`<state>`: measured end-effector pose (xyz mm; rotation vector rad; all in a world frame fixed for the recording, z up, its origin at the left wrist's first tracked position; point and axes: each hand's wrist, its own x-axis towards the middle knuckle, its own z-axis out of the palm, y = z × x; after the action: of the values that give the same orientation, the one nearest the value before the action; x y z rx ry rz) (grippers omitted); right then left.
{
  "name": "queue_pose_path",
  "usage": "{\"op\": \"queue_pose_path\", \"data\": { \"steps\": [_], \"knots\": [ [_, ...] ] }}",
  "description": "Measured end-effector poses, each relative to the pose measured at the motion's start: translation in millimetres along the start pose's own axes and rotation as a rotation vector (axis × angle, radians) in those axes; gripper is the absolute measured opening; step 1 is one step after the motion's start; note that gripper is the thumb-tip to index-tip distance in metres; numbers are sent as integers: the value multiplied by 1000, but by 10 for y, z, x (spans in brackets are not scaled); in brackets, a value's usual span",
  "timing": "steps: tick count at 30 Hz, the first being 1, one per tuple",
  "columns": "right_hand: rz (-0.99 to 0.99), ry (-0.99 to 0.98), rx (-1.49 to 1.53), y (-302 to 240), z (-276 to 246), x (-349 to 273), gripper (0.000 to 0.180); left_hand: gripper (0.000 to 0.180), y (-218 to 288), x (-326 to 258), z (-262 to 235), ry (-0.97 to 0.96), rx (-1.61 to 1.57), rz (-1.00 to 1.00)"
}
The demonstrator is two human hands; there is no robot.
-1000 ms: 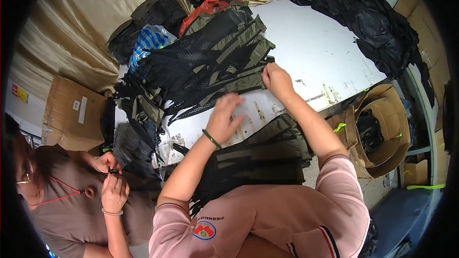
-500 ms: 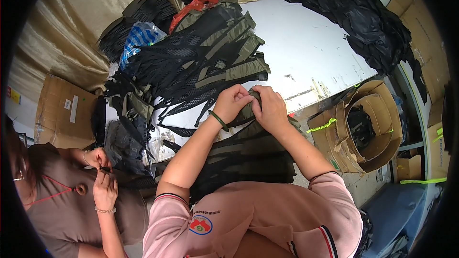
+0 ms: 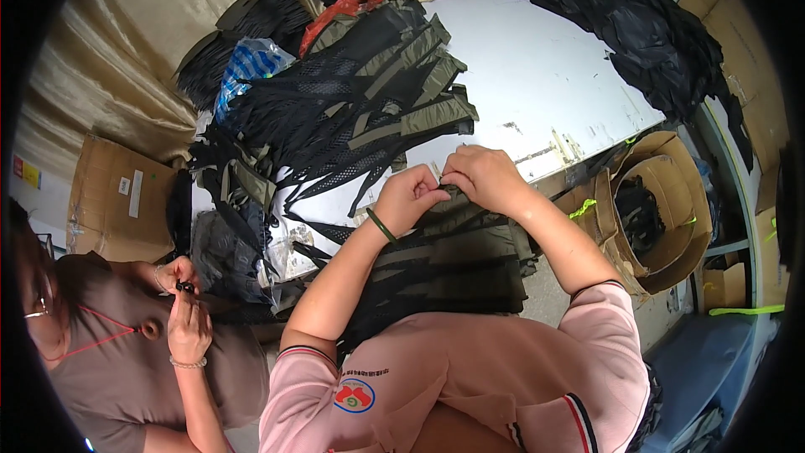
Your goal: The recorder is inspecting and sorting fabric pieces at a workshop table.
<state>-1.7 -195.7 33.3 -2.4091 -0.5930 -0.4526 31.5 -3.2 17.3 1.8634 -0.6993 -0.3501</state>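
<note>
You pinch an olive fabric piece (image 3: 442, 211) between both hands, just off the table's near edge.
Your left hand (image 3: 411, 198), a green bangle (image 3: 381, 225) on its wrist, has thumb and fingertips pressed together at the piece's upper edge; your right hand (image 3: 485, 176) grips the same edge just beside it, fingers curled in. The piece hangs above a dark stack (image 3: 457, 268) before your pink shirt (image 3: 503, 352). Beyond your hands, a heap of black mesh and olive strips (image 3: 335, 88) spreads over the white table (image 3: 537, 59).
</note>
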Motion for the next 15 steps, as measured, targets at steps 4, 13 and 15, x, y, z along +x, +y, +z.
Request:
{"op": "queue_pose_path", "data": {
  "steps": [4, 13, 15],
  "knots": [
    [148, 210, 164, 31, 173, -10, 14, 24, 96, -200, 235, 104, 246, 196],
    [686, 296, 1277, -101, 500, -249, 17, 18, -81, -165, 203, 116, 156, 160],
    [552, 200, 1176, -90, 450, -259, 13, 9, -71, -152, 173, 11, -204, -42]
  ]
}}
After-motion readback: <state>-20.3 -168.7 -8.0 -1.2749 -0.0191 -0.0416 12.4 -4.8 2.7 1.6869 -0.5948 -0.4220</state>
